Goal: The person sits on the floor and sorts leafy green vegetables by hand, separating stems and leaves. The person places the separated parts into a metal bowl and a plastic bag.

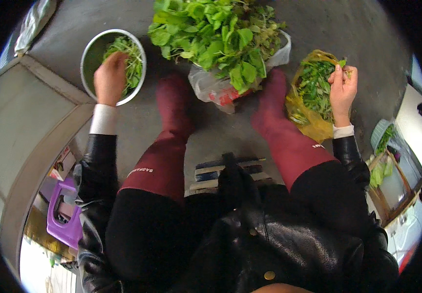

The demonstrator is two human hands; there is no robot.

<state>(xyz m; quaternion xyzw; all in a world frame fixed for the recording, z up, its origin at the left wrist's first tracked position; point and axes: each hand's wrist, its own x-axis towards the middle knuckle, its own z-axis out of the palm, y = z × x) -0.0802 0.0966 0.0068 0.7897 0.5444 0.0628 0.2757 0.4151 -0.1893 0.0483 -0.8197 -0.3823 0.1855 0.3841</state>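
A round metal bowl [142, 73] on the floor at the left holds picked green stems and leaves [132, 61]. My left hand [111, 78] reaches over it, knuckles up and slightly blurred; its fingertips are lost among the greens. On the right, a yellow plastic bag [318, 128] lies spread with leafy greens [313, 90] in it. Just above its right side, my right hand [343, 88] is closed, thumb against fingers, with a small green leaf [342, 63] poking out. Between them, a big heap of leafy greens [216, 36] rests on a white plastic bag [208, 85].
My two dark red boots [172, 107] stand either side of the white bag. A striped seat [206, 178] shows under me. Cabinet-like panels [30, 107] line the left, near a purple plastic object [62, 215]. A pale basket [381, 134] with greens stands far right.
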